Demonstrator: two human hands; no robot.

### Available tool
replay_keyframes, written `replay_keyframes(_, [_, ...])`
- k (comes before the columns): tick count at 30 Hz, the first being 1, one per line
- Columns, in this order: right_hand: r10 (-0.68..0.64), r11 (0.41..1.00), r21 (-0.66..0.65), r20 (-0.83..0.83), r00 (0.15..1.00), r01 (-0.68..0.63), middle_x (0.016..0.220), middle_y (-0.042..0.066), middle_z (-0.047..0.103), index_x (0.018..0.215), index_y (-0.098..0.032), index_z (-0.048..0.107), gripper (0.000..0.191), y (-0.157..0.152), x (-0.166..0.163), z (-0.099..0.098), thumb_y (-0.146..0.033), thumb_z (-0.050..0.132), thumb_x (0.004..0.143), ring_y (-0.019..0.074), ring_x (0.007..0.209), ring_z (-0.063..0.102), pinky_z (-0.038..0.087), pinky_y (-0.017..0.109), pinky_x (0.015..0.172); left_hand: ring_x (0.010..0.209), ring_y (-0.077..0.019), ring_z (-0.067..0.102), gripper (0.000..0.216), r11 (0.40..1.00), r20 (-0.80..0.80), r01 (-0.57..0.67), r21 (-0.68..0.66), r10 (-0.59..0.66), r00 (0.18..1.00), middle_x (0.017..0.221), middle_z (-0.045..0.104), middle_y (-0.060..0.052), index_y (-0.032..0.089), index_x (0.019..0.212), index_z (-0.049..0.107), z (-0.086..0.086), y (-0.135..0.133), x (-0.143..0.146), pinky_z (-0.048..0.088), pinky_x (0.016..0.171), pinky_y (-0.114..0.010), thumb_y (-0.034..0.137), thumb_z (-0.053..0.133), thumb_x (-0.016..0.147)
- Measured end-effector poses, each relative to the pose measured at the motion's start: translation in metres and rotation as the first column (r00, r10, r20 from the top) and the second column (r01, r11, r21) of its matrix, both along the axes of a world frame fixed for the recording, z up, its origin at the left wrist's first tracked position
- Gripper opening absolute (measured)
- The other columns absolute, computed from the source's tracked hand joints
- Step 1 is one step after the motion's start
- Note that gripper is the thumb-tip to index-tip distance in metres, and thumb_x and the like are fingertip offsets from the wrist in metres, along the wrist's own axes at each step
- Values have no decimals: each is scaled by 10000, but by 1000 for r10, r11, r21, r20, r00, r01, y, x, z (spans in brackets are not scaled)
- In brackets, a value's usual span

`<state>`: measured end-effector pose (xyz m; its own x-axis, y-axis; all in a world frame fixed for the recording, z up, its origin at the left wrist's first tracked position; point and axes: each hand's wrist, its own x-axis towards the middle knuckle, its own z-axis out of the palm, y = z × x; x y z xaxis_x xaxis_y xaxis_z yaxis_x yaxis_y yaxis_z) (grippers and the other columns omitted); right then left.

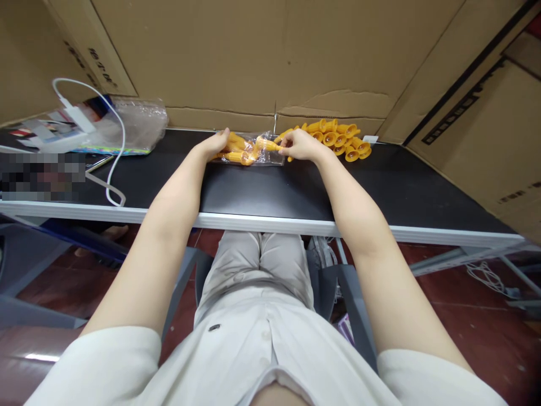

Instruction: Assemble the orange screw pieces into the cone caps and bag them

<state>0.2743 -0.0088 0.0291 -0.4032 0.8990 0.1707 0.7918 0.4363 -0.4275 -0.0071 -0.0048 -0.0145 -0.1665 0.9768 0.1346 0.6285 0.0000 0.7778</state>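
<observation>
A clear plastic bag with several yellow plastic pieces in it lies toward the back of the black table. My left hand is closed round the bag's left end; its fingertips are partly hidden. Between the thumb and fingers of my right hand is the narrow end of a yellow plastic piece, which points left over the bag's opening side. Just right of that hand, a pile of like yellow pieces shows round, flared, hollow ends.
Cardboard walls close off the back and right side. At the left lie an empty clear bag, a white charger and its looped white cable. A metal edge runs along the table front.
</observation>
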Motion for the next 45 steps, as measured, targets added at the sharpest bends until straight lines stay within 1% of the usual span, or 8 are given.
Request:
replay_keyframes(5, [39, 999, 14, -35, 999, -38, 934, 60, 802, 840, -195, 727, 70, 6, -3, -9, -174, 784, 873, 251, 986, 749, 602, 368, 978, 1360, -347, 758, 770, 993, 144, 58, -102, -43, 989, 1290, 858, -157, 146, 1590, 661, 11, -12, 18, 570, 1183, -450, 680, 279, 1189])
replay_keyframes(9, [68, 998, 6, -121, 990, -67, 942, 63, 798, 862, -195, 740, 51, 11, -6, -16, -202, 789, 851, 251, 985, 750, 620, 370, 952, 1335, -308, 774, 706, 990, 224, 67, -122, -38, 974, 1335, 842, -145, 169, 1684, 565, 11, -8, 21, 597, 1146, -397, 597, 254, 1216])
replay_keyframes(13, [77, 997, -4, -153, 985, -78, 915, 54, 777, 812, -195, 692, 91, 9, -8, -18, -155, 773, 807, 244, 984, 743, 612, 366, 970, 1372, -318, 754, 662, 990, 258, 74, -121, -41, 965, 1391, 816, -140, 199, 1611, 637, 10, -5, 25, 592, 1161, -392, 606, 303, 1210])
replay_keyframes(17, [58, 998, -5, -193, 979, -60, 880, 40, 748, 756, -203, 632, 159, 3, -13, -19, -104, 755, 778, 232, 984, 732, 608, 346, 980, 1397, -317, 737, 608, 988, 266, 119, -102, -88, 960, 1411, 807, -120, 211, 1637, 615, 10, -8, 31, 587, 1166, -426, 481, 249, 1233])
replay_keyframes(23, [41, 995, -74, -302, 953, -66, 903, 26, 753, 814, -215, 667, 175, 5, -17, -25, -137, 809, 748, 239, 1013, 734, 640, 338, 966, 1617, -256, 554, 570, 989, 245, 132, -64, -113, 963, 1753, 570, -104, 239, 1732, 521, 13, -9, 29, 509, 1242, -354, 414, 299, 1237])
replay_keyframes(29, [22, 996, -71, -356, 934, -50, 924, 43, 768, 852, -206, 681, 141, 12, -17, -29, -126, 744, 756, 244, 1022, 747, 649, 394, 996, 1611, -352, 547, 491, 958, 56, 259, 126, -267, 962, 1715, 607, -147, 196, 1481, 772, 21, -22, 28, 425, 1351, -477, 365, 734, 1022])
replay_keyframes(34, [-12, 990, -130, -415, 910, -46, 933, 62, 786, 877, -206, 697, 151, 7, -19, -28, -138, 760, 758, 261, 1022, 759, 661, 449, 1027, 1605, -368, 545, 308, 965, -97, 227, 133, -216, 972, 1759, 559, -120, 176, 1231, 851, 31, -32, 42, 418, 1363, -500, 193, 738, 945])
replay_keyframes(45, [-111, 930, -309, -753, 649, -199, 1124, 121, 815, 935, -166, 706, 252, -8, -32, -24, 17, 646, 772, 250, 1265, 768, 624, 434, 1118, 1578, -393, 568, 316, 955, -116, 226, 192, -206, 972, 1706, 613, -120, 177, 1246, 854, 32, -31, 47, 429, 1348, -505, 252, 726, 968])
